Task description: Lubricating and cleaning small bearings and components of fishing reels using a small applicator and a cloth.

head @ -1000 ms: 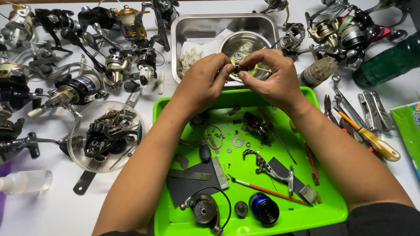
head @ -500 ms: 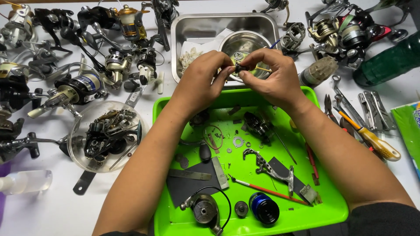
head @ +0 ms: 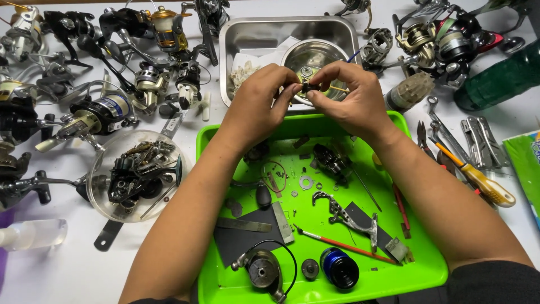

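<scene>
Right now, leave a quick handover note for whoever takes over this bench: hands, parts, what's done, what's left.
Left hand and right hand together pinch a small dark reel part over the round steel bowl in the steel pan.
Done: reel is stripped; its frame, blue spool, washers and red brush lie in the green tray.
Left: nothing in the tray is reassembled.

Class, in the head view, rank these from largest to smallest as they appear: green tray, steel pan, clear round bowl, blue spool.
1. green tray
2. steel pan
3. clear round bowl
4. blue spool

None look alike in size.
</scene>
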